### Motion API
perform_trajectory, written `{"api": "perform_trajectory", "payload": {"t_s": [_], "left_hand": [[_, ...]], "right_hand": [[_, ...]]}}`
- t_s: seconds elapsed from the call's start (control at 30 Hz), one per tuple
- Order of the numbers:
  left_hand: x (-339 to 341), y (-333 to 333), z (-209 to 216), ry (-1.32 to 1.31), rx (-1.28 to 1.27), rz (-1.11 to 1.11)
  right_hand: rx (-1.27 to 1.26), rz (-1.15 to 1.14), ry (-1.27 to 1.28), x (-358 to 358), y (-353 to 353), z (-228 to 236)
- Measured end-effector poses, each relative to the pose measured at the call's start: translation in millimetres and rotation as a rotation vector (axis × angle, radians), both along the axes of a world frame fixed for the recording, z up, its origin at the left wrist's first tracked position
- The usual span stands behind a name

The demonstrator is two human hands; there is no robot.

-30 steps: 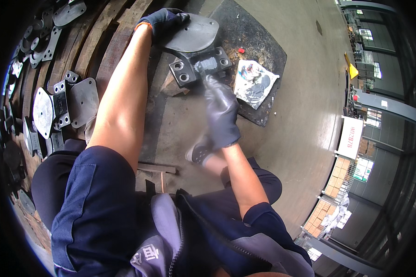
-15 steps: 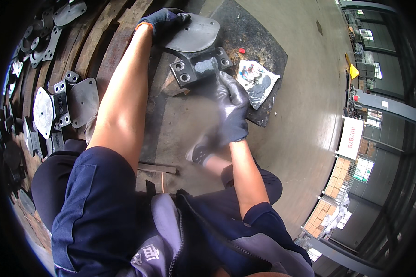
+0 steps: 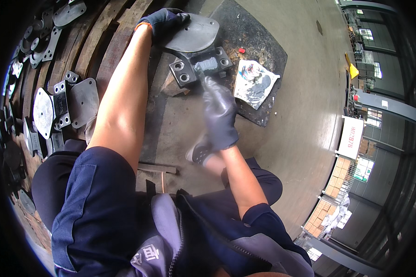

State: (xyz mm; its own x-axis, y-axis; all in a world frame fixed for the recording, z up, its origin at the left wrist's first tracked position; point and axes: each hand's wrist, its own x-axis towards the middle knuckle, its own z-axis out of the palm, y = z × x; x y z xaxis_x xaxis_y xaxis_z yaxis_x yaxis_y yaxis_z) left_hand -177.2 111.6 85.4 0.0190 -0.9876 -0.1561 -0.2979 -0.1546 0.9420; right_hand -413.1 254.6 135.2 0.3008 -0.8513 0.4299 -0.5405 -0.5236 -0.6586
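A grey metal bracket [image 3: 194, 34] with a rounded plate and a dark block with bolt holes lies ahead of me. My left hand [image 3: 164, 23], in a dark glove, is closed round the left edge of its plate. On the block's face is a wet-looking smear of grey paste [image 3: 209, 64]. My right hand [image 3: 219, 104], in a grey-coated glove, pinches a thin, narrow putty knife [image 3: 200, 77] close to the left end of that smear; the tool is blurred and mostly hidden by the fingers. A white sheet [image 3: 245, 90] bearing grey paste lies right of the hand.
The sheet lies on a dark, stained board [image 3: 263, 51] with a small red piece [image 3: 241, 50]. Similar brackets [image 3: 62, 106] rest on a wooden pallet [image 3: 88, 46] at left. My foot [image 3: 198, 152] is below the right hand. Shelving with boxes [image 3: 337, 177] stands far right.
My right hand has moved left along the block, from its right side toward the middle, with the putty knife. The smear's right part is now uncovered. My left hand and the bracket stay put.
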Motion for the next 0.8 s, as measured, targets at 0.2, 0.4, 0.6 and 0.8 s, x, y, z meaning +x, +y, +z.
{"api": "perform_trajectory", "payload": {"t_s": [0.2,0.4,0.6,0.8], "left_hand": [[-1,-4,3,0.004,0.008,-0.041],[-1,1,6,-0.05,-0.008,-0.024],[1,-2,1,-0.008,-0.001,-0.035],[0,-4,0,0.018,0.009,-0.031]], "right_hand": [[0.108,0.059,-0.261,-10,-2,-18],[0.05,-0.118,-0.045,-26,-23,-14],[0.028,-0.066,-0.017,-18,-16,-9],[-0.024,-0.012,-0.014,-9,-7,-12]]}}
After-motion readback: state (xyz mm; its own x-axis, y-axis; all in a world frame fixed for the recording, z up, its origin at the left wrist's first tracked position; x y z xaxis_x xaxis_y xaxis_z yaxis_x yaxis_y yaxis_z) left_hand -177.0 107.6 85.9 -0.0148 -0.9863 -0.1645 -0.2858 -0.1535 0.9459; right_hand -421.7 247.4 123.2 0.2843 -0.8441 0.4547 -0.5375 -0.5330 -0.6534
